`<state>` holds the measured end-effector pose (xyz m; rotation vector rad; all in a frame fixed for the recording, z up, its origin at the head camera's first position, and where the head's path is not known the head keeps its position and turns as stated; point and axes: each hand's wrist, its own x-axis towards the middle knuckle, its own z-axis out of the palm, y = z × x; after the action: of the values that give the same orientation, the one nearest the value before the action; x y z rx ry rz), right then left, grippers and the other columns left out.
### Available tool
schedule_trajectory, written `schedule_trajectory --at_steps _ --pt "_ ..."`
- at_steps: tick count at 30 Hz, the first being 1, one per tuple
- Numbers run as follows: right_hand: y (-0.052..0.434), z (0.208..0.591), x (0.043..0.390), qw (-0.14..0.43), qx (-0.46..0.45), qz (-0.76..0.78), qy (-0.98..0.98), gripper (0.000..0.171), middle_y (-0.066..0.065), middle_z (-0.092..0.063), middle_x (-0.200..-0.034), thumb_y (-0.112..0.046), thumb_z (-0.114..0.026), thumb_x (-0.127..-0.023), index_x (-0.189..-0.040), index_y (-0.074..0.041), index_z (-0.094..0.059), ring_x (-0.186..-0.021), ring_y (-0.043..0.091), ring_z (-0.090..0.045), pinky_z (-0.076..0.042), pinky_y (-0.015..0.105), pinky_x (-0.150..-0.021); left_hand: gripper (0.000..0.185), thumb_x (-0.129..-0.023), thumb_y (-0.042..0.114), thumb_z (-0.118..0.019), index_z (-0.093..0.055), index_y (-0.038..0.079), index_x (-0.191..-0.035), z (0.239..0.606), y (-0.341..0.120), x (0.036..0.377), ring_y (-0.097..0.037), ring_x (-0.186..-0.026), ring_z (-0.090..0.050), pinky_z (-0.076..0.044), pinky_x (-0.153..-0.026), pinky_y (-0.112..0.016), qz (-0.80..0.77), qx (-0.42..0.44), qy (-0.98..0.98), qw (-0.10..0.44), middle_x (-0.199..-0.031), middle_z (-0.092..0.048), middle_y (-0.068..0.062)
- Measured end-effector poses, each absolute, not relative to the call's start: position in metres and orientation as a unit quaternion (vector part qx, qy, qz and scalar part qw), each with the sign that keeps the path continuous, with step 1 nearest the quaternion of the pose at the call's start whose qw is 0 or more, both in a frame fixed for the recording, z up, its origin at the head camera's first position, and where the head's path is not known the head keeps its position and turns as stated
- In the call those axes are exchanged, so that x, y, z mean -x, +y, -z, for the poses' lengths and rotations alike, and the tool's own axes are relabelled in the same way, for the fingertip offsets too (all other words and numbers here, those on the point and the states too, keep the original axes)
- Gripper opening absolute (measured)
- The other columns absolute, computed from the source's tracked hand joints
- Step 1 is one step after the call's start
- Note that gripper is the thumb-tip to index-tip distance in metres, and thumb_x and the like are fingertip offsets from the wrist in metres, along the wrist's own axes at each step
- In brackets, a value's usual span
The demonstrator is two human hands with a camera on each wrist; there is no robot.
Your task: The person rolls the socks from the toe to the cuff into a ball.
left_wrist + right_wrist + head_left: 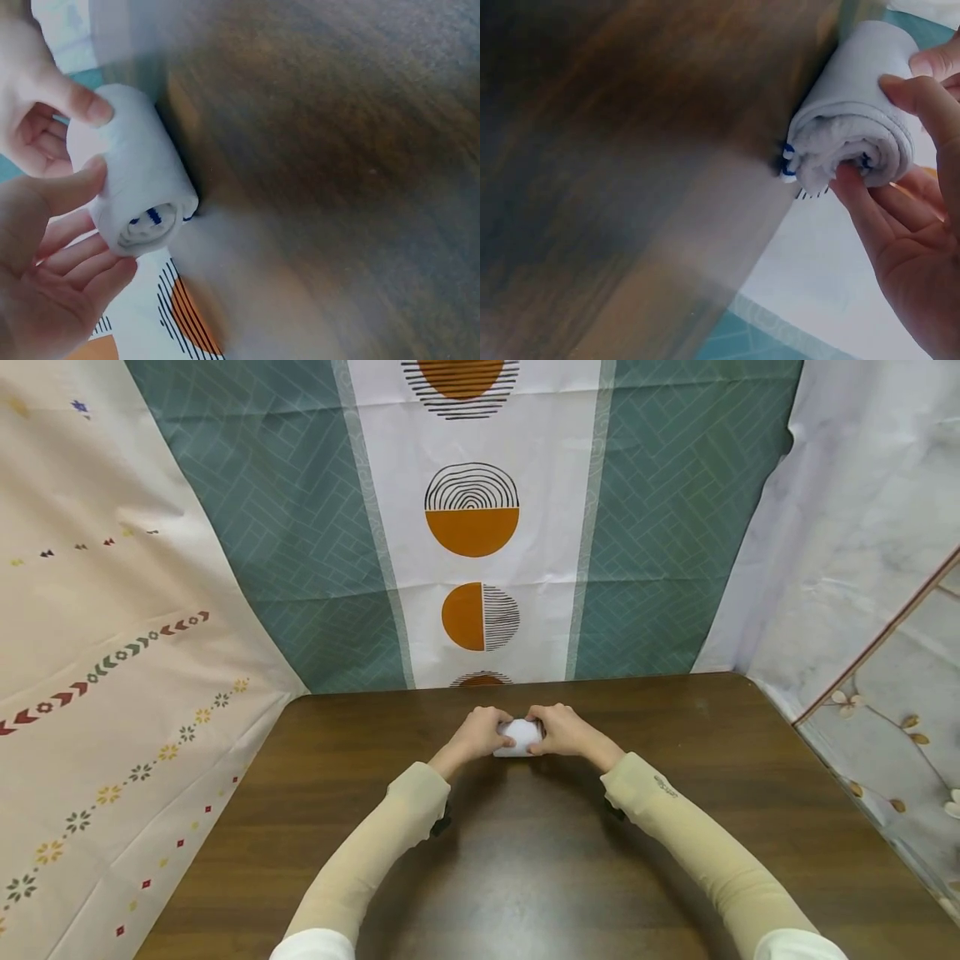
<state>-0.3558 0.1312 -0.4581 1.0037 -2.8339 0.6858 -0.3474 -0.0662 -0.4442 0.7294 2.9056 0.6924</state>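
Rolling looks finished: white cloth roll (519,737), on the table (750,827) near its far edge, is gripped at either end by left hand (477,735) and right hand (561,732).

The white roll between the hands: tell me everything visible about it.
The white roll looks like soft knit fabric, possibly a sock, wound into a short thick cylinder with spiral layers and small blue marks at its ends. It lies on the dark wooden table, near the far edge. The left hand and right hand each hold one end, thumbs on top.
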Motion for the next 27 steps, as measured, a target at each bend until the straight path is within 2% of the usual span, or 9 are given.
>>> schedule_trajectory --at_steps 5,12,14,19,22,27 --pt "0.134 0.454 0.364 -0.006 -0.316 -0.240 -0.918 0.037 0.005 -0.069 -0.091 -0.027 -0.079 -0.078 -0.104 -0.005 -0.066 -0.071 0.011 -0.058 -0.047 0.026 -0.064 0.031 -0.084 0.018 -0.075 -0.070 0.002 -0.110 0.449 -0.063 0.344 -0.022 -0.092 -0.069 -0.056 -0.075 -0.033 -0.237 -0.223 0.946 -0.017 -0.108 -0.071 -0.012" --pt "0.136 0.453 0.375 -0.060 -0.288 -0.260 -0.920 0.040 0.006 -0.069 -0.097 -0.030 -0.074 -0.083 -0.113 -0.005 -0.067 -0.075 0.012 -0.060 -0.049 0.026 -0.066 0.033 -0.093 0.012 -0.061 -0.060 -0.003 -0.122 0.451 -0.061 0.339 -0.022 -0.093 -0.067 -0.056 -0.074 -0.031 -0.185 -0.266 0.946 -0.019 -0.118 -0.066 -0.017" --pt "0.136 0.455 0.378 -0.070 -0.281 -0.265 -0.920 0.042 0.006 -0.069 -0.099 -0.031 -0.074 -0.084 -0.116 -0.005 -0.067 -0.075 0.012 -0.060 -0.049 0.026 -0.065 0.036 -0.093 0.011 -0.059 -0.057 -0.004 -0.126 0.452 -0.061 0.339 -0.024 -0.096 -0.067 -0.055 -0.076 -0.033 -0.165 -0.279 0.946 -0.024 -0.123 -0.064 -0.018" --pt "0.136 0.459 0.383 -0.083 -0.279 -0.275 -0.916 0.043 0.007 -0.070 -0.099 -0.030 -0.071 -0.086 -0.121 -0.005 -0.066 -0.072 0.011 -0.059 -0.048 0.025 -0.063 0.047 -0.096 0.013 -0.054 -0.046 -0.008 -0.137 0.455 -0.061 0.341 -0.030 -0.118 -0.060 -0.053 -0.091 -0.038 -0.119 -0.298 0.947 -0.029 -0.136 -0.054 -0.022" --pt "0.136 0.461 0.386 -0.089 -0.278 -0.280 -0.914 0.041 0.008 -0.071 -0.099 -0.028 -0.069 -0.088 -0.121 -0.004 -0.065 -0.072 0.010 -0.060 -0.048 0.024 -0.064 0.056 -0.095 0.019 -0.057 -0.040 -0.009 -0.140 0.457 -0.060 0.342 -0.030 -0.123 -0.056 -0.051 -0.095 -0.037 -0.091 -0.302 0.949 -0.021 -0.139 -0.050 -0.024" --pt "0.135 0.462 0.390 -0.094 -0.273 -0.290 -0.913 0.036 0.010 -0.071 -0.101 -0.025 -0.066 -0.090 -0.119 -0.002 -0.066 -0.076 0.012 -0.061 -0.050 0.026 -0.067 0.067 -0.088 0.025 -0.069 -0.040 -0.008 -0.139 0.457 -0.057 0.347 -0.028 -0.121 -0.055 -0.049 -0.097 -0.036 -0.062 -0.301 0.951 -0.023 -0.133 -0.054 -0.020"
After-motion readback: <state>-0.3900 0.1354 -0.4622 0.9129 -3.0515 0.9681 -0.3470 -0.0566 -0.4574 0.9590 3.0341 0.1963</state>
